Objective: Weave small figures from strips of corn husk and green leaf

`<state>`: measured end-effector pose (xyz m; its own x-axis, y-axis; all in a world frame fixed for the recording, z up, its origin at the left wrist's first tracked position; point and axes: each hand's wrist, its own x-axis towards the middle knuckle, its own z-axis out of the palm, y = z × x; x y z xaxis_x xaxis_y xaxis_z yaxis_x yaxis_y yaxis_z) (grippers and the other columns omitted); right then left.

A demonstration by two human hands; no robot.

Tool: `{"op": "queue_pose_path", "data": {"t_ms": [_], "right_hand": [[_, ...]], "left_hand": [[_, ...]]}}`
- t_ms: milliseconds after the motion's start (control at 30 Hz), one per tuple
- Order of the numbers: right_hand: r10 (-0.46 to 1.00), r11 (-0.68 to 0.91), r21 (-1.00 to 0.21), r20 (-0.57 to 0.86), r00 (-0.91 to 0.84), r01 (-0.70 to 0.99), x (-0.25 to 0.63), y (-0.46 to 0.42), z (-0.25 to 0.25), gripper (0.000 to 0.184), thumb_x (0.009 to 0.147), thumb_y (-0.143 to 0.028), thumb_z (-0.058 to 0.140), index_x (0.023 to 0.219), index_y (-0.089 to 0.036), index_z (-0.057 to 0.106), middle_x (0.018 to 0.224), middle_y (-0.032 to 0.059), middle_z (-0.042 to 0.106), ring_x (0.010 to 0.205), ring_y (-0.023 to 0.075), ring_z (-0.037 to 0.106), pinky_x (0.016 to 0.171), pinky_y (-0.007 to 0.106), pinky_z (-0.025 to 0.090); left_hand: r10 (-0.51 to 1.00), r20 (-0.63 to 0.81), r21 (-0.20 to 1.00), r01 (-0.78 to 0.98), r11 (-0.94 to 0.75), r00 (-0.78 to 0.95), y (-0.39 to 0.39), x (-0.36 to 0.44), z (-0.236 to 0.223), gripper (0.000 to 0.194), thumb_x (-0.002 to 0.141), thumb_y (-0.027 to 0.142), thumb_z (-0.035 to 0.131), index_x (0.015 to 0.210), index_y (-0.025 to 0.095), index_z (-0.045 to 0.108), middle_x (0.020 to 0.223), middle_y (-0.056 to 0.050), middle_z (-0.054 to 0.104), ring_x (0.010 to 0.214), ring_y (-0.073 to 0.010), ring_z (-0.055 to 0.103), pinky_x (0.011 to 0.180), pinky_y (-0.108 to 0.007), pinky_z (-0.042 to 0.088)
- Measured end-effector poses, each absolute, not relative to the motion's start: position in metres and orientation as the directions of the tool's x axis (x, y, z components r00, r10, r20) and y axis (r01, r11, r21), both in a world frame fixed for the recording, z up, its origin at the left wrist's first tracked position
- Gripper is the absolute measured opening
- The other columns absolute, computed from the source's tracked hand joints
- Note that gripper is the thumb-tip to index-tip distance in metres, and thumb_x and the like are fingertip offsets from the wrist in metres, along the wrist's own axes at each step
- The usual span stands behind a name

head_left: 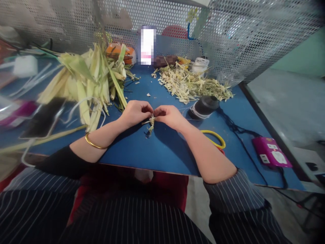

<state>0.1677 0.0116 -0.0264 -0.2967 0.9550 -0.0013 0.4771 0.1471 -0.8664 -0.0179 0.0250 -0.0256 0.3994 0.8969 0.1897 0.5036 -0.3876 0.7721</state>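
My left hand (135, 113) and my right hand (169, 117) meet above the blue table, fingertips almost touching. Between them hangs a small tied-looking piece of corn husk (151, 124), pale and frayed, its lower end pointing toward me. My left fingers are closed in a pinch at its top. The right hand pinches what looks like fine white thread at the same spot; the fingertips hide the exact hold. To the right lies a black cone spool (207, 104) wound with white thread, tilted on its side. Loose thread trails from it toward my right hand.
Long corn husks (88, 78) are heaped at left, and a pile of small husk pieces (188, 83) lies at back right. Yellow-handled scissors (215, 135) rest beside my right forearm. A magenta power socket box (271, 152) with black cables sits at right. Perforated metal mesh (167, 17) bounds the back.
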Motion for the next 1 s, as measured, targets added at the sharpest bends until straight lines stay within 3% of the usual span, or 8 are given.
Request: {"op": "queue_pose_path", "data": {"t_ms": [133,233,333,467,567,700,1000], "right_hand": [[0.963,0.153,-0.846,0.012,-0.270,0.511,0.167,0.011,-0.027,0.019,0.064,-0.017,0.067,0.083,-0.015,0.068,0.076,0.0038,0.068,0.069,0.0139,0.060,0.067,0.027,0.045],[0.963,0.157,-0.828,0.008,-0.270,0.538,0.167,0.010,-0.025,0.015,0.064,-0.018,0.068,0.079,-0.016,0.067,0.074,0.0025,0.068,0.068,0.0135,0.059,0.064,0.027,0.044],[0.959,0.146,-0.856,-0.001,-0.284,0.497,0.167,0.010,-0.024,0.010,0.067,-0.019,0.066,0.076,-0.016,0.067,0.073,0.0020,0.067,0.067,0.0128,0.060,0.063,0.025,0.045],[0.977,0.015,-0.940,-0.058,-0.204,0.341,0.164,0.012,-0.028,0.016,0.076,-0.016,0.053,0.087,-0.016,0.065,0.074,0.0030,0.067,0.060,0.0110,0.063,0.054,0.022,0.044],[0.980,0.045,-0.957,-0.014,-0.199,0.288,0.161,0.013,-0.032,0.022,0.074,-0.014,0.054,0.093,-0.017,0.064,0.077,0.0019,0.068,0.057,0.0099,0.062,0.051,0.020,0.043],[0.981,0.079,-0.959,0.025,-0.194,0.273,0.158,0.012,-0.035,0.023,0.070,-0.013,0.055,0.088,-0.017,0.068,0.074,-0.0004,0.066,0.052,0.0080,0.057,0.054,0.022,0.045],[0.992,0.009,-0.955,-0.030,-0.126,0.298,0.155,0.008,-0.027,0.015,0.067,-0.013,0.059,0.078,-0.015,0.069,0.057,-0.0023,0.061,0.048,0.0086,0.053,0.056,0.023,0.044]], "left_hand": [[0.810,0.360,0.518,0.623,-0.586,0.463,0.022,-0.017,-0.026,0.018,0.075,0.017,0.054,0.083,0.018,0.070,0.076,-0.003,0.070,0.069,-0.0141,0.061,0.064,-0.026,0.043],[0.751,0.397,0.347,0.671,-0.655,0.528,0.022,-0.016,-0.027,0.019,0.077,0.017,0.052,0.086,0.020,0.069,0.080,-0.004,0.070,0.074,-0.0160,0.061,0.067,-0.027,0.042],[0.726,0.414,0.252,0.697,-0.671,0.549,0.022,-0.016,-0.029,0.019,0.082,0.020,0.050,0.088,0.020,0.068,0.080,-0.004,0.069,0.074,-0.0166,0.061,0.066,-0.028,0.040],[0.715,0.440,0.249,0.691,-0.679,0.543,0.023,-0.017,-0.032,0.021,0.087,0.023,0.046,0.090,0.020,0.067,0.083,-0.005,0.068,0.076,-0.0164,0.060,0.067,-0.028,0.040],[0.706,0.451,0.284,0.662,-0.693,0.546,0.024,-0.016,-0.032,0.021,0.088,0.024,0.046,0.090,0.021,0.067,0.088,-0.004,0.069,0.079,-0.0157,0.060,0.069,-0.027,0.040],[0.694,0.470,0.310,0.634,-0.708,0.546,0.023,-0.015,-0.031,0.023,0.090,0.027,0.045,0.088,0.021,0.067,0.088,-0.004,0.068,0.079,-0.0149,0.060,0.069,-0.027,0.040],[0.690,0.504,0.334,0.619,-0.711,0.520,0.022,-0.014,-0.030,0.022,0.089,0.024,0.046,0.088,0.021,0.068,0.093,-0.005,0.068,0.082,-0.0151,0.060,0.070,-0.026,0.041]]}}
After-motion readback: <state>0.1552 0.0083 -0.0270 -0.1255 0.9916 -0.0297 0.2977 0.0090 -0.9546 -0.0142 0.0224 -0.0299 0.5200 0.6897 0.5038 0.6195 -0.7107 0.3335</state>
